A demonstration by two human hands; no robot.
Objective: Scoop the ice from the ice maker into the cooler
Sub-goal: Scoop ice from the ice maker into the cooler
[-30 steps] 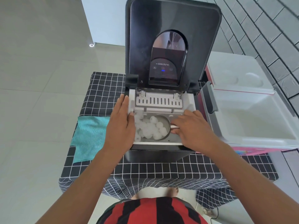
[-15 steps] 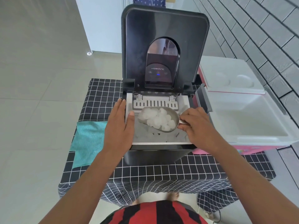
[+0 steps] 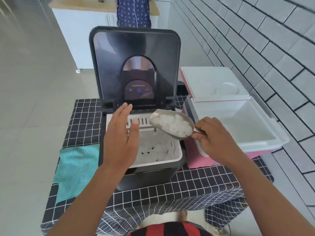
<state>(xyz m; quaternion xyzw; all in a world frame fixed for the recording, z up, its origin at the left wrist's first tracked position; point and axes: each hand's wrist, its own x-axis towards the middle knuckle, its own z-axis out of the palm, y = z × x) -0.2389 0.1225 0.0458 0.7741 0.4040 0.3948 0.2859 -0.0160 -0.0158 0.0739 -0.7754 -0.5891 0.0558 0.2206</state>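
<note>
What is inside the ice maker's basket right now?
The white basket holds a thin scatter of ice over its slotted floor, with dark openings showing. The left hand covers its left part, and the loaded scoop hides the back right corner.

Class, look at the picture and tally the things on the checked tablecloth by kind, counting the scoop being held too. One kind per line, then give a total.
Ice maker: 1
Cooler: 1
Teal cloth: 1
Metal scoop, full of ice, held by the right hand: 1
Total: 4
</note>
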